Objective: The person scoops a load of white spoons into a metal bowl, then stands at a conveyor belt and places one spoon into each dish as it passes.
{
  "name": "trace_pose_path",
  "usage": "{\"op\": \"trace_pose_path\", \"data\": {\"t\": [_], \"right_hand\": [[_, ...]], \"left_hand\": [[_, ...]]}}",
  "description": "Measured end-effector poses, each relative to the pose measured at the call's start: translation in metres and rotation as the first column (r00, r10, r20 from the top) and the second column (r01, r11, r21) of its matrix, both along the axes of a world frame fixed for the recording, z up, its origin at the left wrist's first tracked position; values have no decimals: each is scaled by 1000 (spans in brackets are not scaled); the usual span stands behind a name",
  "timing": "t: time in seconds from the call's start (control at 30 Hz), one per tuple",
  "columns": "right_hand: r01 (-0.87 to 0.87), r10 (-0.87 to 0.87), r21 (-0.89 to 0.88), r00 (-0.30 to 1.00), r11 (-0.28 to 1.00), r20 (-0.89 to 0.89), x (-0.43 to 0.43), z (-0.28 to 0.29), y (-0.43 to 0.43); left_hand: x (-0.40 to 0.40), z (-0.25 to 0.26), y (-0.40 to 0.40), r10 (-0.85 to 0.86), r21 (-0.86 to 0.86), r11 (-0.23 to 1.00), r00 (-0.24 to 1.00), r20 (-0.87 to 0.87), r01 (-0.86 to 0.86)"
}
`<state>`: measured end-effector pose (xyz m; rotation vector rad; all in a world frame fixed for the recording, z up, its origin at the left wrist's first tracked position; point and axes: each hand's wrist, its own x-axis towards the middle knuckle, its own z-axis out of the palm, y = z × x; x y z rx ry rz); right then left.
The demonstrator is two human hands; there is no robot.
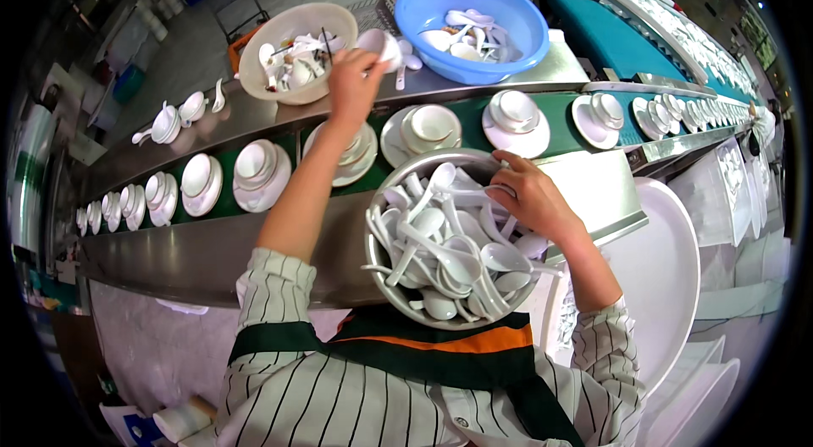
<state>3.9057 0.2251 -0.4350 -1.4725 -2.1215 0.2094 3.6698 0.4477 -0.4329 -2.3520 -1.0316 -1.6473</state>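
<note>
My left hand [356, 82] reaches over the conveyor and holds a small white bowl [389, 53], slightly blurred. Beside it is a cream plastic basin [254, 75] of mixed white spoons and scraps, with a thin dark stick poking up. At the far rim of a round metal basin [379, 282], my right hand [533, 196] pinches the handle of a white spoon [473, 190]. That basin, heaped with white ceramic spoons [460, 266], sits close against my body.
A green conveyor belt [473, 101] carries white dish sets on saucers [263, 174] across the view. Behind it stands a blue plastic basin [432, 69] of spoons. Several small bowls [166, 123] with spoons rest on the steel ledge at left. Another teal belt [610, 34] runs at upper right.
</note>
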Motion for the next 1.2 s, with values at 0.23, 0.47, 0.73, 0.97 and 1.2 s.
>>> {"op": "trace_pose_path", "data": {"t": [0.23, 0.47, 0.73, 0.97, 1.2], "right_hand": [[287, -257, 83, 930, 954, -262, 33, -4, 10], [164, -188, -239, 979, 957, -81, 70, -65, 73], [54, -106, -175, 946, 983, -307, 34, -96, 119], [-164, 49, -179, 857, 970, -514, 43, -16, 69], [-125, 131, -168, 991, 978, 30, 13, -9, 24]], "left_hand": [[92, 17, 50, 2, 140, 990, 994, -110, 14], [103, 16, 29, -4, 102, 994, 973, -230, 29], [39, 26, -137, -395, -507, 846, 443, -805, -166], [11, 3, -148, -357, -749, 662, 897, -260, 46], [-132, -46, -98, 355, -639, 766, 782, 513, 71]]}}
